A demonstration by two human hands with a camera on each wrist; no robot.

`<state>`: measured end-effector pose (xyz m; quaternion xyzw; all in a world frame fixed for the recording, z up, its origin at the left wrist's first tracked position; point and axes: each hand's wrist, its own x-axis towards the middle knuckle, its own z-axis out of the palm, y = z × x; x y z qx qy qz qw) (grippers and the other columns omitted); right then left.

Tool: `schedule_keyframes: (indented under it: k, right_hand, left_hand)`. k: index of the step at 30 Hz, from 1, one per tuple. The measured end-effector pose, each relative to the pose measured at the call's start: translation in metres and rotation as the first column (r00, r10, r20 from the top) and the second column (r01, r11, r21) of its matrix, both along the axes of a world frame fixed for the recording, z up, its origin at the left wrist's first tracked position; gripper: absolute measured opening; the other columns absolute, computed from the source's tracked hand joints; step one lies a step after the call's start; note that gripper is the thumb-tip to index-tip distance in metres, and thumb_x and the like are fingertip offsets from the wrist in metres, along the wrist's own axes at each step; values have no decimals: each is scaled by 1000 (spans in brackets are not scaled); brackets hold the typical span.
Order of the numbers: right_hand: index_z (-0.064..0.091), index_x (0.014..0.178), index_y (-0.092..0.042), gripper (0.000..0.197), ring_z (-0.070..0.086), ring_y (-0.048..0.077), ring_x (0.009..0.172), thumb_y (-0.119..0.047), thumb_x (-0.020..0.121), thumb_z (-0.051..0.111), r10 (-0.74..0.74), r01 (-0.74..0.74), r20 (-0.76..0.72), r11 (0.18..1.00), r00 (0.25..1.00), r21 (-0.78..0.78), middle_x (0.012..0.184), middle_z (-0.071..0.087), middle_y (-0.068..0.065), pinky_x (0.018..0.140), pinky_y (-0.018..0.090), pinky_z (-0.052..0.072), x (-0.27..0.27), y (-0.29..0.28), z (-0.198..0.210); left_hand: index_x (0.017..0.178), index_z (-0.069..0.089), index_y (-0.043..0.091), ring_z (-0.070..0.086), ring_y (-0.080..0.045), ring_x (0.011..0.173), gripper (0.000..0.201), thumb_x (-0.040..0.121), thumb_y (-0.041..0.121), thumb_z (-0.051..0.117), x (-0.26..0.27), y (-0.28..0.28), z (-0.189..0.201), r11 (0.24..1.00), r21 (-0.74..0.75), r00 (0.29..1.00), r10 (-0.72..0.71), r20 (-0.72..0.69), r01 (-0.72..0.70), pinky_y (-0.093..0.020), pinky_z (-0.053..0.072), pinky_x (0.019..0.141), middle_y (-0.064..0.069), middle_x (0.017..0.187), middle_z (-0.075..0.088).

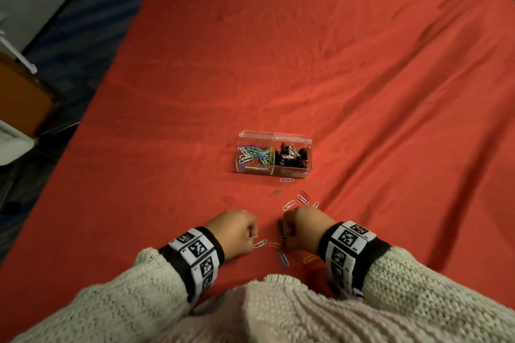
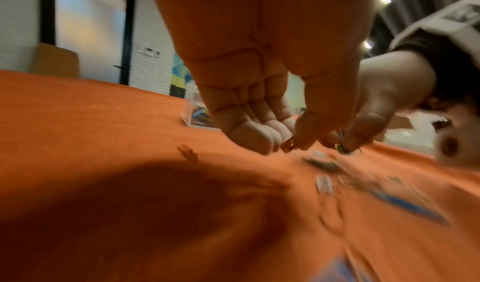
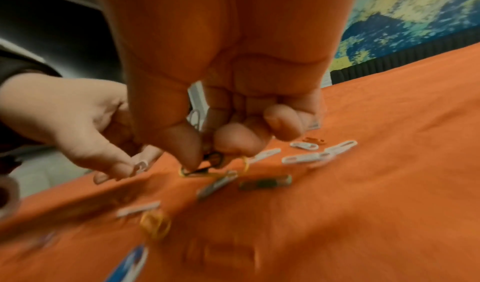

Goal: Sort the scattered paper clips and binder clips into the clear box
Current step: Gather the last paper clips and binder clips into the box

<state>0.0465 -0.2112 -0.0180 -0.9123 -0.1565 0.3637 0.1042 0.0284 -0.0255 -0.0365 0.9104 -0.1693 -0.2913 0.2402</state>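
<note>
The clear box (image 1: 274, 154) stands mid-cloth, with coloured paper clips in its left compartment and black binder clips in its right; in the left wrist view the box (image 2: 193, 114) shows behind my fingers. Loose paper clips (image 1: 288, 205) lie between the box and my hands. My left hand (image 1: 252, 232) (image 2: 285, 140) is curled and pinches a small paper clip (image 3: 140, 166) just above the cloth. My right hand (image 1: 285, 231) (image 3: 207, 149) is curled too, pinching a black binder clip (image 3: 214, 159) at its fingertips, with a silvery clip (image 3: 200, 105) tucked in the palm.
A white paper clip (image 1: 260, 243), an orange one (image 1: 274, 244), a blue one (image 1: 283, 258) and a yellow one (image 1: 310, 258) lie between my wrists. The red cloth (image 1: 306, 64) covers the table. A chair (image 1: 19, 97) stands off the left edge.
</note>
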Motion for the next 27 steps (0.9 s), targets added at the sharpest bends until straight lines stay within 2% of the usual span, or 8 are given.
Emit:
schedule_keyframes:
  k: [2, 5, 9, 13, 17, 20, 24, 27]
  right_hand:
    - [54, 69, -26, 12, 63, 22, 85, -18, 71, 63, -93, 89, 42, 993, 995, 75, 87, 69, 3, 68, 23, 42, 13, 3, 9]
    - [55, 67, -21, 12, 57, 18, 73, -14, 74, 61, -225, 202, 101, 959, 969, 196, 77, 64, 0, 65, 20, 39, 36, 12, 26]
    - [55, 67, -21, 12, 55, 16, 66, -13, 72, 62, -470, 388, 156, 842, 869, 376, 70, 61, -1, 59, 20, 39, 68, 30, 42]
    - [60, 74, -17, 6, 57, 19, 67, -14, 72, 64, -578, 480, 161, 778, 800, 406, 73, 63, 3, 61, 25, 42, 92, 48, 45]
    - [65, 95, -16, 17, 66, 21, 88, -20, 79, 63, -540, 478, 156, 821, 827, 312, 93, 71, 3, 71, 25, 41, 105, 54, 46]
    - [66, 101, -21, 24, 65, 20, 93, -14, 79, 62, -498, 419, 187, 841, 847, 342, 102, 71, 1, 76, 24, 45, 103, 53, 42]
    - [69, 100, -21, 25, 56, 10, 78, -10, 80, 59, -422, 310, 261, 872, 868, 379, 86, 64, -5, 68, 15, 35, 81, 42, 41]
    - [69, 103, -18, 22, 63, 20, 94, -15, 84, 57, -181, 123, 201, 955, 963, 270, 102, 68, 2, 81, 23, 45, 60, 26, 33]
  left_hand:
    - [82, 66, 15, 55, -7, 63, 8, 74, 13, 63, 16, 6, 6, 994, -66, 996, 87, 23, -85, -19, 42, 63, 9, 65, 54]
    - [77, 66, 18, 50, 4, 49, 9, 71, 12, 68, 43, 12, 19, 964, -159, 974, 223, 47, -214, -7, 36, 52, 12, 59, 54]
    - [74, 65, 22, 51, -7, 55, 12, 71, 11, 67, 78, 14, 33, 895, -264, 907, 401, 128, -358, -23, 45, 62, 7, 63, 58]
    - [76, 63, 21, 51, -10, 56, 12, 76, 9, 62, 101, 9, 41, 864, -253, 843, 490, 224, -435, -22, 40, 56, 4, 65, 59]
    - [86, 67, 17, 62, -22, 80, 13, 81, 9, 58, 108, 1, 43, 862, -192, 826, 506, 248, -470, -30, 49, 72, -6, 88, 69]
    - [96, 69, 15, 60, -23, 99, 17, 85, 10, 57, 105, 3, 41, 867, -169, 827, 498, 262, -469, -27, 43, 84, -6, 107, 65]
    - [88, 70, 17, 60, -22, 94, 17, 80, 9, 57, 89, 13, 43, 879, -193, 832, 475, 287, -436, -24, 40, 80, -4, 101, 65]
    - [90, 70, 20, 60, -20, 93, 17, 81, 12, 58, 67, 27, 32, 926, -86, 893, 379, 243, -369, -25, 44, 84, -2, 101, 63]
